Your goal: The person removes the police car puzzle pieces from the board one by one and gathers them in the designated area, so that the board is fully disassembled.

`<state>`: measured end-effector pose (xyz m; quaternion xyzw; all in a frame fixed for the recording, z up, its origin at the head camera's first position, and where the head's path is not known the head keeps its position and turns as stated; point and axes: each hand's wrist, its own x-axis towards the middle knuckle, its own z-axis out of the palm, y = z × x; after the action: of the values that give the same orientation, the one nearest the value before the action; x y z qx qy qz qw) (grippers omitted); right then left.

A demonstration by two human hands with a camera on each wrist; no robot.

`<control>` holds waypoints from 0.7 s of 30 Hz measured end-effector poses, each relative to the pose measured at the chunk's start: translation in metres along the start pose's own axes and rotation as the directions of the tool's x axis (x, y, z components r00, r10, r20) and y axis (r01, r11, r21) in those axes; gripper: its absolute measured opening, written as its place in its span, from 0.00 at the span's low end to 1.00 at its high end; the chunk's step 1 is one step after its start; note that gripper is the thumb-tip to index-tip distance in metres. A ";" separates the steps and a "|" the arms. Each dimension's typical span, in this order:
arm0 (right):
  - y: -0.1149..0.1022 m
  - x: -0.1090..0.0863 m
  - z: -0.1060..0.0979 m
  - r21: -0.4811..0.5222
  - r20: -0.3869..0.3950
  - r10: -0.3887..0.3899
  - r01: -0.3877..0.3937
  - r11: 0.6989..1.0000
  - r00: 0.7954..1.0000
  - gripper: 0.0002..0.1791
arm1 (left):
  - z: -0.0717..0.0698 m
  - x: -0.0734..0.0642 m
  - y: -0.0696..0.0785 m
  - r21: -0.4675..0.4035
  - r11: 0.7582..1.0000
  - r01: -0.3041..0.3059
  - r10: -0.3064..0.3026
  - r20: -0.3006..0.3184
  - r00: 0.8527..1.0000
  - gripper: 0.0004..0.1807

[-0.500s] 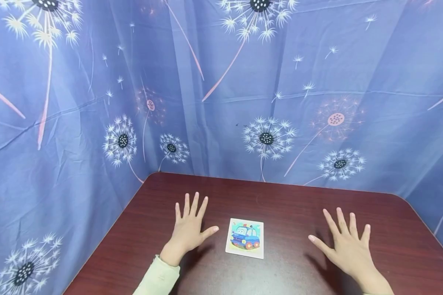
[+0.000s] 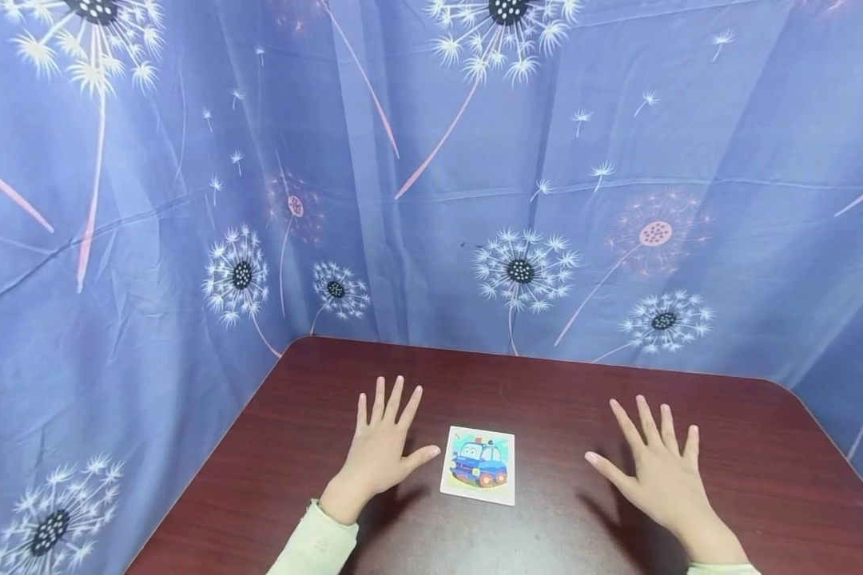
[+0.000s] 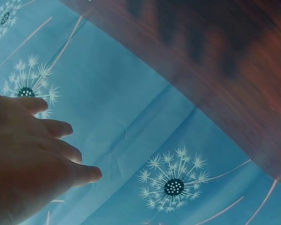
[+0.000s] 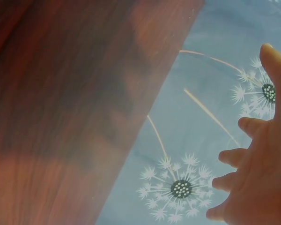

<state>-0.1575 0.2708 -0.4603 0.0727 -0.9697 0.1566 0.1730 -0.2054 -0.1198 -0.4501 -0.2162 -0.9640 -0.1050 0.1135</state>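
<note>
A square white-edged picture tile (image 2: pixel 478 465) showing a blue cartoon police car lies flat near the middle of the table. Left of it, my left hand (image 2: pixel 379 451) is held palm down with the fingers spread, its thumb tip right by the tile's left edge. My right hand (image 2: pixel 658 479) is spread the same way, farther off to the tile's right. Both hands cast shadows on the wood and hold nothing. The wrist views show the left hand (image 3: pixel 28 154) and the right hand (image 4: pixel 262 173) with fingers extended, over the table and cloth.
The dark reddish-brown table (image 2: pixel 546 407) has rounded far corners. Blue cloth (image 2: pixel 417 271) printed with dandelions hangs behind it and along its left and right sides. Light sleeves (image 2: pixel 320 543) cover the forearms.
Both hands have moved inward: the left one to the right, nearer the tile, and the right one to the left. The tile stays in place on the table.
</note>
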 end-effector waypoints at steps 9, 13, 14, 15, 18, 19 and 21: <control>-0.014 0.010 0.003 0.029 -0.029 -0.042 0.043 0.999 0.999 0.50 | 0.005 -0.001 0.007 -0.005 0.999 -0.047 0.047 -0.014 0.999 0.48; -0.019 0.015 0.005 0.048 -0.050 -0.064 0.066 0.997 0.997 0.49 | 0.006 -0.001 0.011 -0.033 0.997 -0.073 0.072 -0.039 0.997 0.47; -0.021 0.016 0.005 0.053 -0.054 -0.068 0.071 0.996 0.996 0.49 | 0.006 -0.002 0.013 -0.040 0.996 -0.081 0.079 -0.043 0.996 0.47; -0.023 0.017 0.006 0.059 -0.058 -0.075 0.078 0.995 0.996 0.49 | 0.006 -0.002 0.014 -0.038 0.995 -0.089 0.087 -0.050 0.995 0.46; -0.029 0.021 0.006 0.077 -0.058 -0.091 0.095 0.992 0.994 0.47 | 0.003 -0.002 0.018 -0.049 0.992 -0.112 0.109 -0.058 0.992 0.46; -0.032 0.023 0.006 0.084 -0.057 -0.096 0.100 0.991 0.994 0.46 | 0.003 -0.002 0.019 -0.053 0.992 -0.119 0.115 -0.058 0.992 0.46; -0.036 0.026 0.006 0.099 -0.058 -0.104 0.109 0.989 0.993 0.45 | 0.003 -0.002 0.021 -0.059 0.990 -0.127 0.124 -0.054 0.991 0.45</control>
<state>-0.1765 0.2324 -0.4464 0.1290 -0.9502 0.1983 0.2027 -0.1953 -0.1011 -0.4500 -0.2771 -0.9416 -0.1330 0.1371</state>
